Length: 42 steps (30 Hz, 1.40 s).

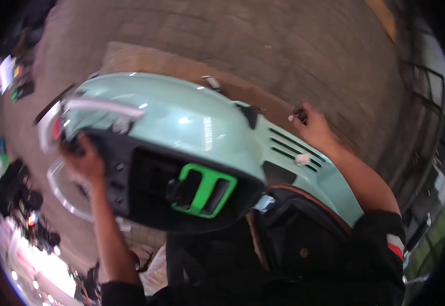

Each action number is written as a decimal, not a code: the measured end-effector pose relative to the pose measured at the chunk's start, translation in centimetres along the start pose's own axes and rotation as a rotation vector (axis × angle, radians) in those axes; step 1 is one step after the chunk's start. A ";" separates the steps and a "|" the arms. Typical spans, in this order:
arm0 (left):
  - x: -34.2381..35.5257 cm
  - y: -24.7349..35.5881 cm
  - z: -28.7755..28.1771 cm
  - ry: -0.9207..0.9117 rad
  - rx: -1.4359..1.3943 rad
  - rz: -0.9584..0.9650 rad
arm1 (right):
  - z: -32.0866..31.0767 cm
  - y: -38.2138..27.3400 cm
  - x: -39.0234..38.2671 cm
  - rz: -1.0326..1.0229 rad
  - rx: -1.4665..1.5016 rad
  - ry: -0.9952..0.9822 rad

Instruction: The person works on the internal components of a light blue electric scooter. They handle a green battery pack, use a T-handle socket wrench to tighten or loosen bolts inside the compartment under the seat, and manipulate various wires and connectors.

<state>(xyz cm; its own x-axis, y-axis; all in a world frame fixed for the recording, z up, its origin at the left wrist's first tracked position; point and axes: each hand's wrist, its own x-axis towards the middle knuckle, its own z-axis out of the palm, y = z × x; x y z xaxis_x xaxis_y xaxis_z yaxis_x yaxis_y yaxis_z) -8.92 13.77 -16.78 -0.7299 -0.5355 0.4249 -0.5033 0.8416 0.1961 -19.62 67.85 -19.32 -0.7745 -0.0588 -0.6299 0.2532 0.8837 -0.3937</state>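
Note:
A mint-green scooter body (181, 104) lies across the view, its black storage compartment (146, 209) uncovered. Inside that compartment sits a bright green frame-shaped part (203, 191) with two openings. My left hand (85, 164) is at the black rim by the scooter's tail, fingers parted and slightly blurred; its underside is hidden. On the far side, beyond the slotted panel (289, 148), my right hand (312, 125) has its fingers closed around something small and dark that I cannot make out. A pale grab rail (105, 106) runs along the tail close to my left hand.
Flattened cardboard (141, 58) lies under the scooter on the paved floor (222, 30). The dark seat or footwell area with a brown edge (304, 229) is close to my body. A metal rack (426, 86) stands at far right; bright lights and clutter fill the left rim.

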 end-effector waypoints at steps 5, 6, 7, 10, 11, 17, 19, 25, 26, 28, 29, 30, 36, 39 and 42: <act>0.4 -0.5 -0.7 -0.030 -0.030 -0.031 | 2.6 23.4 -0.1 0.488 -0.401 -0.421; 0.5 -1.6 -0.2 -0.041 -0.024 -0.031 | 3.9 25.7 -0.6 0.691 -0.359 -0.557; 0.8 -2.6 -0.1 -0.053 -0.008 -0.030 | 5.9 27.3 -1.4 0.779 -0.289 -0.519; 1.3 -4.4 -0.8 -0.029 -0.031 0.063 | 12.4 31.6 -2.1 0.948 -0.115 -0.421; 1.2 -3.9 -0.8 -0.009 -0.029 0.104 | 15.5 33.0 -2.0 1.033 -0.002 -0.344; 1.5 -4.1 -1.1 -0.032 -0.115 0.020 | 25.8 46.5 -2.1 0.056 -0.630 -0.402; -0.3 -4.9 -0.7 -0.033 -0.032 0.031 | 23.0 51.0 -2.3 0.141 -0.522 -0.309; 0.1 2.2 -0.9 -0.059 -0.161 -0.070 | 19.1 31.2 3.9 0.358 -0.269 -0.007; -0.3 1.8 -1.1 -0.079 -0.094 -0.106 | 17.4 26.4 5.3 0.255 -0.205 0.080; -0.5 1.4 -1.4 -0.016 0.037 0.063 | 13.2 14.6 7.5 0.030 -0.044 0.240; -0.2 1.3 -2.0 0.002 0.005 0.106 | 10.4 7.3 7.6 -0.088 0.104 0.288; 0.2 1.6 -2.0 0.021 -0.051 0.156 | 8.4 3.3 8.3 -0.157 0.217 0.391; 0.0 0.8 -2.4 -0.056 -0.128 0.112 | 6.0 -19.4 -3.3 -0.098 0.498 0.781; 0.3 -0.6 -2.8 -0.075 -0.204 0.190 | 14.7 -25.6 -14.4 -0.074 0.430 0.455; 0.6 0.7 -3.5 -0.151 -0.303 0.359 | 22.9 -28.0 -19.6 0.000 0.424 0.447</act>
<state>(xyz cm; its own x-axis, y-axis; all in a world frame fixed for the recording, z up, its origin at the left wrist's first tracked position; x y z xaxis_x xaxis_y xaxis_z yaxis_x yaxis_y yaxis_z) -8.07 14.33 -13.26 -0.9026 -0.1937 0.3845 -0.0671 0.9454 0.3188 1.76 33.57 -11.29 -0.9191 0.2229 -0.3249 0.3910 0.6168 -0.6832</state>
